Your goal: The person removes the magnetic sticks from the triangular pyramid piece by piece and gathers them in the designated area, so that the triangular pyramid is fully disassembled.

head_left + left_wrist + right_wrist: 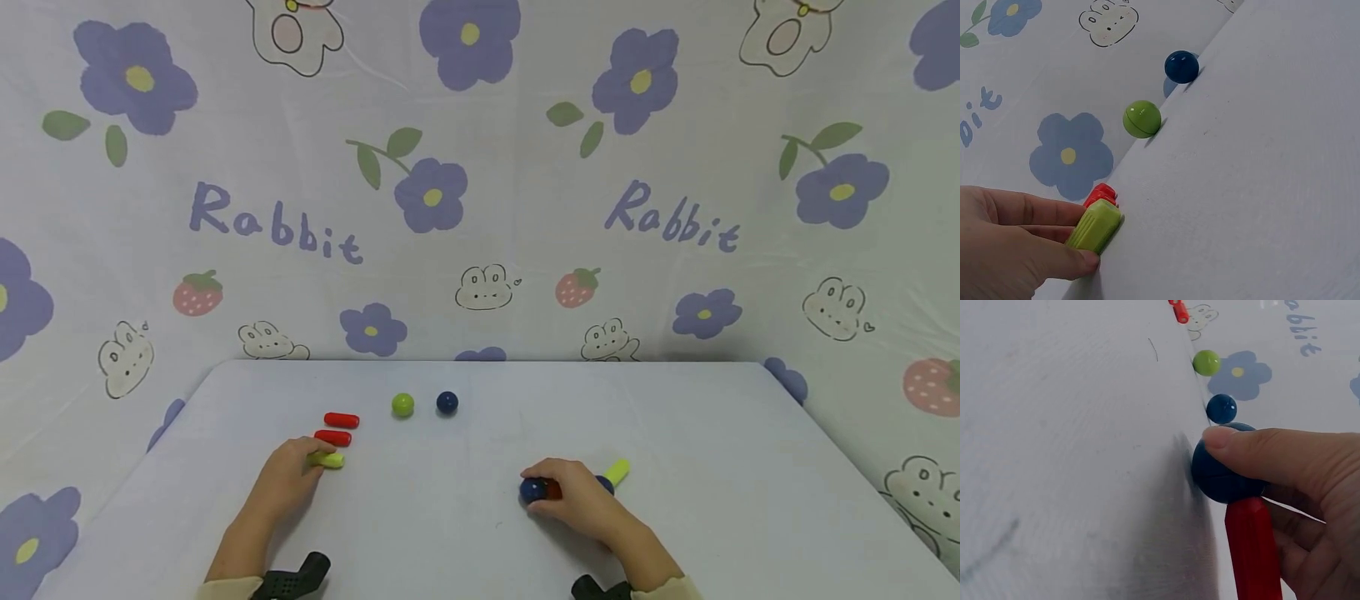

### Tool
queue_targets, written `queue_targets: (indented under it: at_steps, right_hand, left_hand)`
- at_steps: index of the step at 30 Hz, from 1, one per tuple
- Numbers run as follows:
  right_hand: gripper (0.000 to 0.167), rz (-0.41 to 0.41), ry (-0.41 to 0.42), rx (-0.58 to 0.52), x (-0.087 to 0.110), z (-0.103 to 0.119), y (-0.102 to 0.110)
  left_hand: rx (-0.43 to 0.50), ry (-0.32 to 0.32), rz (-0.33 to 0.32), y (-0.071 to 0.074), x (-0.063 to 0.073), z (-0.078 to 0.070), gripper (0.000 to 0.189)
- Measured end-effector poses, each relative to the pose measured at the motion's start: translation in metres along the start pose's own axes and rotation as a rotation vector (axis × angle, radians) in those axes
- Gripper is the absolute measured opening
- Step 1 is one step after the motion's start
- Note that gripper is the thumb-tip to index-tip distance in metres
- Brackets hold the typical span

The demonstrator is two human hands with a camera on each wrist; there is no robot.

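Two hands at work on a white table, sticks and balls about them

Head view. White table [420, 533]: back edge across mid-frame, sides flaring towards the lower corners; patterned cloth [510, 117] behind. Left hand [288, 475], lower left: thumb and fingers narrowed on a lime stick [328, 460]. Two red sticks [342, 420], just beyond it, the nearer one close to the fingertips. Green ball [402, 405] and loose blue ball [447, 403], side by side, apart, near the back edge. Right hand [581, 496], lower right of centre: fingers curled about a held blue ball [533, 490]. Past its knuckles, partly covered: second blue ball [604, 484] and lime rod [618, 472], angled to the upper right. Broad stretch of tabletop between the hands; another from the right hand to the right edge.

Left wrist view. Lower left: thumb on one side of the lime stick, fingers on the other; its grooved side, small in the head view, shows plainly. Open surface fills the right.

Right wrist view. Right of centre: thumb laid over the held blue ball. Red rod [1252, 550] meets the ball below; the head view mostly hides it. Open surface fills the left.
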State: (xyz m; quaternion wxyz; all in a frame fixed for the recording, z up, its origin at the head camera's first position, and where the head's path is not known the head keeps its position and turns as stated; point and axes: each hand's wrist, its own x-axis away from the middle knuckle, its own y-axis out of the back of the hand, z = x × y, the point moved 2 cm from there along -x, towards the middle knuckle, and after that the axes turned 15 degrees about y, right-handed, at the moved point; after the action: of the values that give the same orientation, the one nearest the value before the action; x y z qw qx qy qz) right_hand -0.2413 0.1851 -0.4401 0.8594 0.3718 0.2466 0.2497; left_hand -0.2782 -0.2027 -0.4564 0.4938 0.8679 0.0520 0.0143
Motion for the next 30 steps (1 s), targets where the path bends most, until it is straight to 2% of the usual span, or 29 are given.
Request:
queue_targets:
  at_steps: [4, 7, 13, 18, 24, 30]
  right_hand:
    - [0.052, 0.002, -0.012, 0.004, 0.001, 0.001, 0.004]
    - [0.052, 0.005, -0.058, 0.022, 0.004, 0.001, 0.010]
    - [0.034, 0.005, -0.179, 0.060, 0.008, -0.002, 0.018]
    - [0.023, 0.022, -0.183, 0.076, 0.008, -0.003, 0.018]
    - [0.021, 0.026, -0.134, 0.056, 0.006, -0.001, 0.013]
    - [0.021, 0.036, -0.077, 0.064, 0.002, 0.001, 0.006]
  left_hand:
    - [-0.006, 0.002, 0.003, 0.002, 0.000, -0.001, 0.029]
    - [0.009, -0.024, 0.000, 0.004, 0.001, -0.004, 0.029]
    - [0.066, -0.153, -0.063, 0.008, 0.004, -0.021, 0.029]
    - [0.058, -0.269, -0.094, 0.002, 0.011, -0.046, 0.029]
    - [0.002, -0.304, 0.000, -0.012, 0.025, -0.076, 0.029]
    - [-0.029, -0.364, 0.117, -0.028, 0.035, -0.095, 0.027]
